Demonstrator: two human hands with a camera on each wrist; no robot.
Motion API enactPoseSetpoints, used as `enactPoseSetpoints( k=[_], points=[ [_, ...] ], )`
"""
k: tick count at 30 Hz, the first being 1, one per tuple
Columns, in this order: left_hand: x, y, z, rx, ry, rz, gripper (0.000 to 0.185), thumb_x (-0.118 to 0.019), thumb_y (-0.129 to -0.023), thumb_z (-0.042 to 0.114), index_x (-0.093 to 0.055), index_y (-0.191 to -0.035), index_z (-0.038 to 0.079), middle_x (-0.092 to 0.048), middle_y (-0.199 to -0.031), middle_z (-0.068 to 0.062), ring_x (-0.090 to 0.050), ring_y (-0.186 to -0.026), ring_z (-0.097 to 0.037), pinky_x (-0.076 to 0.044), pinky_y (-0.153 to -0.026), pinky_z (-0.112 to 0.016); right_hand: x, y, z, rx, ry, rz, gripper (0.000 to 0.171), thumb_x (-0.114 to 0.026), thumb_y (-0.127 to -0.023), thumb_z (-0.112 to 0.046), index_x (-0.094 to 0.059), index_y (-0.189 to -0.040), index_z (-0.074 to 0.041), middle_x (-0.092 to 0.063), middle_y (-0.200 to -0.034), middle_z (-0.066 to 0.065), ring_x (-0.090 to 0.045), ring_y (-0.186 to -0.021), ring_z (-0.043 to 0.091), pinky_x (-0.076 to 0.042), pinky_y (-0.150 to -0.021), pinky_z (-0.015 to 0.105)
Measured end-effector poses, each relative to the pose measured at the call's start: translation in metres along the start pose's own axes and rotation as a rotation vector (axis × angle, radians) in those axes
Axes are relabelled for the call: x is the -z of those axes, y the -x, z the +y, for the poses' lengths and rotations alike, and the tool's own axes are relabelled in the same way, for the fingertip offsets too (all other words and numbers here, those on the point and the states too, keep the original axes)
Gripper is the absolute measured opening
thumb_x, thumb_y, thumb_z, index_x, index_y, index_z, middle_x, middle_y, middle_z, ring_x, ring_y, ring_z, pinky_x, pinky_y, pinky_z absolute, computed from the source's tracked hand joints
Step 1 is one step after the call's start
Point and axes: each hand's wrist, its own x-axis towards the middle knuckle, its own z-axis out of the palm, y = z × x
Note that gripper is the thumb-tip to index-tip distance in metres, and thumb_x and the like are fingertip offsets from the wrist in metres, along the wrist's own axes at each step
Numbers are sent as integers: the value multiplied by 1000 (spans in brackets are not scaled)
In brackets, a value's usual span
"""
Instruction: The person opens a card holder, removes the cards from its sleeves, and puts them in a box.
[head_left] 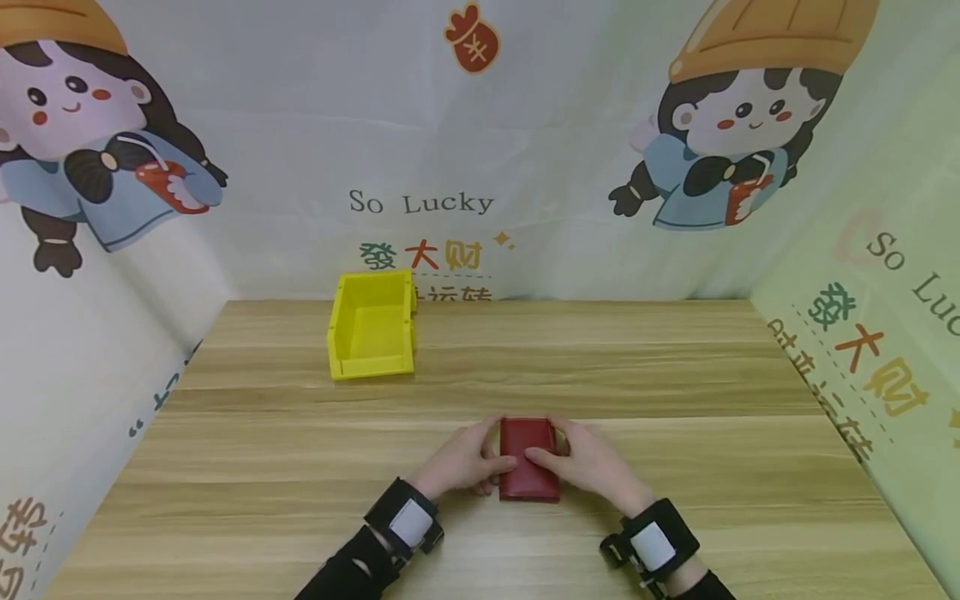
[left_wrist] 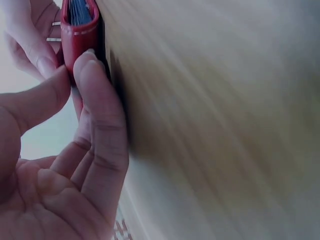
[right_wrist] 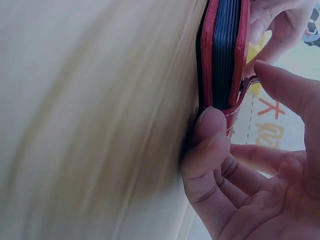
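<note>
Two hands met at the near middle of the bench [head_left: 675, 367], one on each side of a small red wallet [head_left: 528, 460] that lay flat on the wood. The left hand [head_left: 465, 460] held its left edge, thumb on top and fingers tucked against the side; the left wrist view showed the fingertips [left_wrist: 86, 62] pressed to the stitched red edge with the thumb closing in beside them. The right hand [head_left: 588, 462] did the same on the right edge, its thumb lying across the top cover. In the right wrist view a curled finger [right_wrist: 212, 125] sat at the corner where the red cover wrapped a dark stack of card sleeves, and the thumb hovered just off a small tab there.

Between the two hands the wallet lay with its long axis running away from the person, toward the back wall. Neither hand was nearer; both were touching it, gripping from opposite sides. Both forearms came in low from the near edge, angled inward, wrists close to the wood, each carrying a black strap with a white patch.

Farther off, well apart to the back left, a yellow bin [head_left: 372, 325] stood open-topped on the bench, near the printed backdrop [head_left: 420, 202].
</note>
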Motion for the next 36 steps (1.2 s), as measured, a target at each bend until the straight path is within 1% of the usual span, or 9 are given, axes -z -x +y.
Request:
enactPoseSetpoints(
  k=[4,10,15,21,25,28,31,35,36],
  points=[
    [9,3,-4,1,-47,27,68,-73,-92,18,-39,-149,0,-64,-66,-3,-59,-52,-10,-48,-50,-24,-5,-4,-5,-7,-35,11,64,-73,-90,-43,-54,-133,1,-54,-65,-2,-47,-58,9,-34,-52,25],
    [19,7,-6,21,-135,72,68,-76,-90,22,-44,-145,0,-64,-71,-1,-54,-61,-11,-42,-57,-25,-12,-11,-10,37,-80,42,38,-75,-88,-39,-55,-99,-9,-54,-69,-3,-48,-61,9,-35,-55,22],
    [25,8,-11,18,-158,76,69,-74,-92,21,-41,-149,1,-61,-71,0,-51,-61,-11,-40,-56,-25,-15,-16,-15,81,-74,32,33,-71,-91,-37,-52,-78,-13,-46,-65,-6,-43,-60,6,-30,-54,20],
    [29,8,-16,-36,-225,67,81,-75,-90,30,-34,-154,1,-56,-77,1,-49,-65,-10,-38,-59,-23,-22,-22,-20,87,-24,66,34,-69,-93,-37,-49,-74,-16,-43,-62,-8,-42,-57,6,-27,-53,20],
    [30,7,-18,-48,-201,71,85,-77,-89,31,-32,-154,-1,-54,-74,0,-47,-64,-11,-36,-57,-23,-27,-25,-23,59,-24,89,38,-70,-91,-43,-52,-73,-15,-44,-61,-8,-43,-57,6,-29,-52,21],
    [31,5,-17,-45,-186,76,86,-78,-88,31,-33,-154,-1,-52,-72,1,-46,-62,-10,-35,-56,-23,-31,-28,-24,43,-22,102,38,-71,-89,-50,-60,-79,-15,-51,-64,-7,-47,-58,7,-33,-53,21],
    [31,3,-18,-41,-191,80,87,-79,-87,32,-34,-153,-2,-51,-71,3,-45,-63,-9,-35,-57,-22,-34,-31,-24,35,2,109,41,-70,-88,-54,-62,-81,-14,-52,-65,-7,-48,-58,7,-34,-52,21],
    [29,2,-18,-47,-210,103,86,-81,-85,31,-38,-151,-2,-51,-72,0,-45,-64,-11,-35,-59,-23,-36,-32,-22,53,38,126,45,-71,-88,-50,-50,-70,-14,-43,-62,-7,-42,-54,7,-29,-50,21],
    [29,2,-17,-47,-229,119,85,-82,-84,31,-40,-151,-1,-54,-76,-2,-47,-69,-12,-38,-63,-24,-36,-32,-22,64,39,130,46,-71,-89,-49,-48,-69,-15,-42,-61,-7,-41,-54,7,-28,-50,21]
  ],
)
